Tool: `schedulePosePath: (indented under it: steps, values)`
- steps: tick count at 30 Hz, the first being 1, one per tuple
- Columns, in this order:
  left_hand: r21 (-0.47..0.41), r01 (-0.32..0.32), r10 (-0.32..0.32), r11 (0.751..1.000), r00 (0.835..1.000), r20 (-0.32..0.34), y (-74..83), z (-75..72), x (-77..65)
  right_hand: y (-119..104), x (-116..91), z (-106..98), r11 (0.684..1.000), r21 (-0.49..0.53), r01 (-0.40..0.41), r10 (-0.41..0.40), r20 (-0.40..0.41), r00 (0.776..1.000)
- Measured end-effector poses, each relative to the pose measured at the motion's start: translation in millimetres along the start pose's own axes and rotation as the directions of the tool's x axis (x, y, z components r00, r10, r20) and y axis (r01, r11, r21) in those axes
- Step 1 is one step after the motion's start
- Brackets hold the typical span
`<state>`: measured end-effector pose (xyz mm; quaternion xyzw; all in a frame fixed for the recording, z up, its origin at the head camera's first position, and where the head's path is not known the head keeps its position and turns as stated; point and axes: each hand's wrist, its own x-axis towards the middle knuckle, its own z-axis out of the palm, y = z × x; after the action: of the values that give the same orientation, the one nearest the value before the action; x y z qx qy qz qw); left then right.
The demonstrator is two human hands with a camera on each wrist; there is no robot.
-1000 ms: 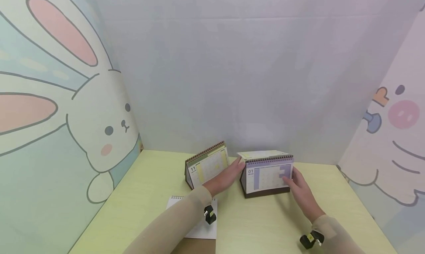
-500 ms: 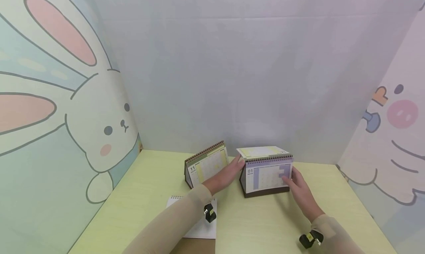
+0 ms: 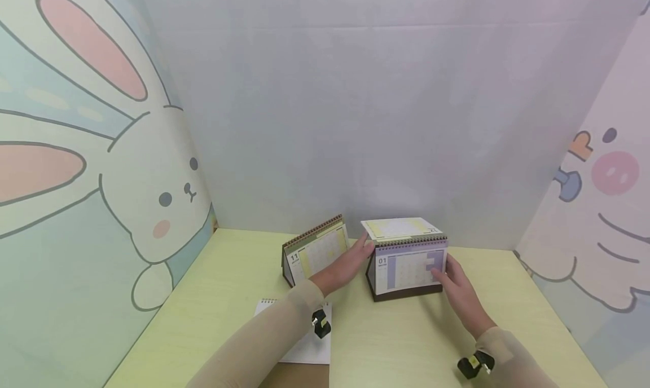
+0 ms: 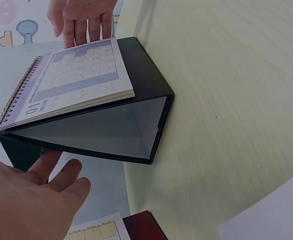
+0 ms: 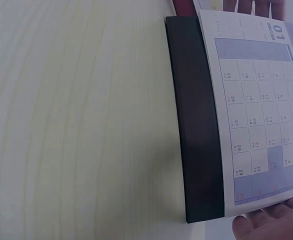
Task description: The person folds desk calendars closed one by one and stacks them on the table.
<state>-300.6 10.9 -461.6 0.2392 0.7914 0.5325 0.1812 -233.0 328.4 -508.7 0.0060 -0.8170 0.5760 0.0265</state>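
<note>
Near the far edge of the table point(image 3: 386, 343), the purple-paged calendar point(image 3: 411, 269) is showing "01" and dates including 18, 20, 25 and 29; its raised yellow page point(image 3: 398, 228) is bearing an upside-down "12"; nearer the far left corner, the yellow-paged calendar point(image 3: 321, 255) is showing "11".

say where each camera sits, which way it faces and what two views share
Head: on the head, facing forward and down at the table; left hand, right hand and sleeves show.
Left wrist: on that wrist, facing the hollow end of the 01 calendar; left hand near, right hand beyond.
Right wrist: on that wrist, facing the calendar's front page; right hand lower right, left hand's fingers at the top.
Both wrist views share the 01 calendar.
</note>
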Motion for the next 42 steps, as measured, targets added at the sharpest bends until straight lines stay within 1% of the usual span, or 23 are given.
schedulePosePath:
  steps: [10,17,28,36,42]
  values:
    - [-0.017,-0.025,0.025,1.000,1.000,0.004,0.8,-1.4,0.3,-0.6,0.1,-0.5,1.000,0.000,-0.001,0.001,-0.002,1.000]
    - [-0.020,-0.047,0.047,0.999,0.999,-0.008,0.4,-1.6,0.4,1.1,0.8,-2.1,1.000,0.001,0.002,-0.002,0.007,1.000]
    - [-0.032,-0.089,0.088,0.996,0.996,-0.019,6.6,0.0,0.7,2.1,0.1,-3.3,1.000,-0.003,-0.024,0.024,0.012,1.000]
    - [-0.035,-0.114,0.114,0.993,0.993,-0.012,8.2,-0.5,-0.4,1.4,-1.0,-3.3,0.999,-0.004,-0.032,0.032,0.012,0.999]
    - [-0.041,-0.138,0.138,0.990,0.990,-0.010,11.8,-1.0,0.5,3.4,2.2,-4.1,0.999,-0.002,-0.040,0.040,0.018,0.999]
